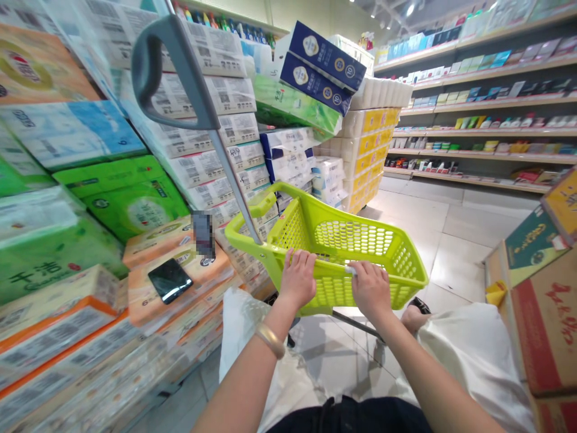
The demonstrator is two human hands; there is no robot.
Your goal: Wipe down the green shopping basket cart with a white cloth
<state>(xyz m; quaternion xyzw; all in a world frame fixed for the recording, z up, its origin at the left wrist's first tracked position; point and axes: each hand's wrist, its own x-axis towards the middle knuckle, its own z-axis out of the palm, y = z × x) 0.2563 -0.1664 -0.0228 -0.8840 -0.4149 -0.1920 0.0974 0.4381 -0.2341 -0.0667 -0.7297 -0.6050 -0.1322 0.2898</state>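
Note:
A lime-green shopping basket [360, 237] with perforated sides stands in front of me on a low wheeled frame. Over its near rim curl the fingers of my left hand [298, 281], closed on it; a gold bangle [270, 341] is around that wrist. Farther right along the same rim, my right hand [371, 288] is closed too, its fingers reaching over the edge. A small white scrap [350, 270] shows by its fingertips; its kind is unclear. From the basket's left end rises a metal pole with a grey pull handle [210, 96].
Stacked tissue packs [135, 207] fill the left side, with a black phone [170, 281] lying on an orange pack. Tilted navy tissue packs [322, 66] lean behind the basket. Cardboard boxes [550, 300] stand close on my right, and stocked shelves [487, 102] line the back.

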